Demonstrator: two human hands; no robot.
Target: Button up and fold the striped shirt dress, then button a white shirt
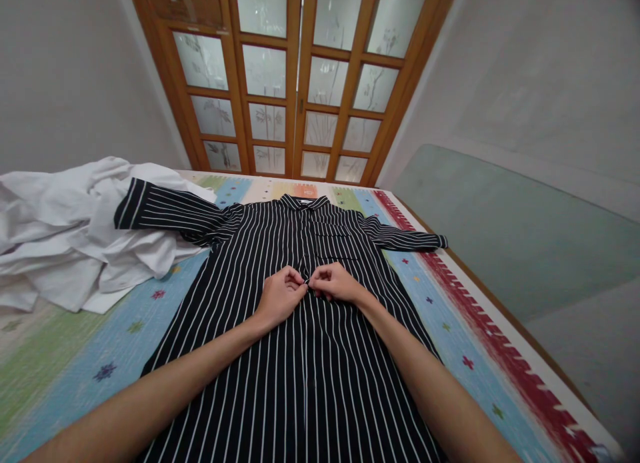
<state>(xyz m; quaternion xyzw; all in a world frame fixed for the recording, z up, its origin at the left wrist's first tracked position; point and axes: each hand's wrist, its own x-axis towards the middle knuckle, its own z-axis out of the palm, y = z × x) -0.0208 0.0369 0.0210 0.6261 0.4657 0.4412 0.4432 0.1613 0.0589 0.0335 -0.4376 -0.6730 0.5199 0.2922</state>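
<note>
A black shirt with white stripes lies spread face up, its collar away from me and both sleeves out to the sides. My left hand pinches the front placket near mid-chest from the left. From the right, my right hand pinches the same spot, its fingertips almost touching those of the left. A small bit of the placket is raised between them. Whether a button is in the fingers is hidden. Below the hands the placket runs straight down the middle. A chest pocket shows above my right hand.
White crumpled cloth is heaped at the left, under the cuff of one sleeve. Beneath everything lies a colourful striped cover. A pale green panel stands along the right side. Wooden doors with glass panes are at the back.
</note>
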